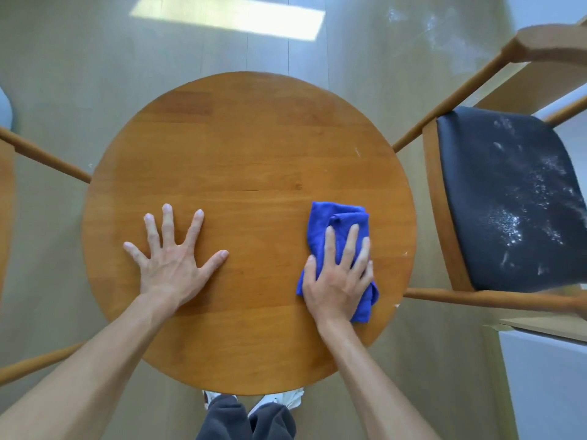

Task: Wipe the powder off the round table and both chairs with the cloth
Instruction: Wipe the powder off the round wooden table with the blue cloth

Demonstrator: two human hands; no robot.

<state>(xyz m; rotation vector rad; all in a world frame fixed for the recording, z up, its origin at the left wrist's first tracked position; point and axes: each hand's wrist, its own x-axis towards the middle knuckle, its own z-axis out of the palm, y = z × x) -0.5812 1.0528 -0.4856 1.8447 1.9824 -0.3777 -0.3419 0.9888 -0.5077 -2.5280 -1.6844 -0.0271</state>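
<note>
Trousers (244, 420), table (241, 147), powdered chair (508, 198).

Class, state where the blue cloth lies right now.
In the head view, the cloth lies on the table's right side under the right hand, near the powdered chair.

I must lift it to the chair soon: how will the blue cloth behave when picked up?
The blue cloth looks soft and folded in layers, so it will probably droop and unfold. It seems light. Under the flat right hand it likely slides easily on the smooth round table.
</note>
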